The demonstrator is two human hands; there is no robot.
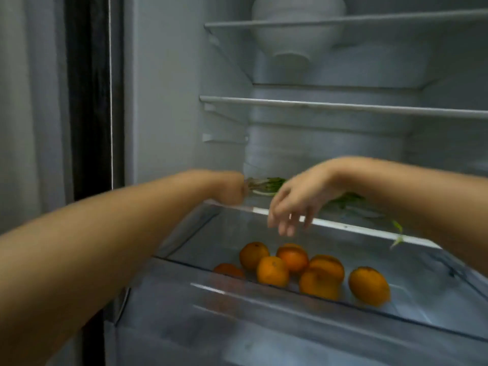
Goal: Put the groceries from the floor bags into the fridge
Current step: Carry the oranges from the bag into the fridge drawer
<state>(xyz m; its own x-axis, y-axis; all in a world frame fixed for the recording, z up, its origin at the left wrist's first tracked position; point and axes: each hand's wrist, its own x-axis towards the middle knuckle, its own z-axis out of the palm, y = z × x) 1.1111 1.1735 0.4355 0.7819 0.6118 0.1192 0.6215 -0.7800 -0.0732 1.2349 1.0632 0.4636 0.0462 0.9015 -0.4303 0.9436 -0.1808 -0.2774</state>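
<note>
Oranges [311,270] in the crisper drawer [264,307], leafy greens [266,184] on the shelf above it, bowl [298,19] on the top shelf [343,22]

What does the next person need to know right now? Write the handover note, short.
Left hand: grips the stem end of the leafy greens, which lie along the shelf above the crisper drawer.
Right hand: open, fingers hanging loose over the greens, holding nothing.
Done: seven oranges sit in the open drawer; a white bowl stands on the top shelf.
Left: let go of the greens, tuck in the leaf hanging over the shelf edge. The floor bags are out of view; check them.
</note>
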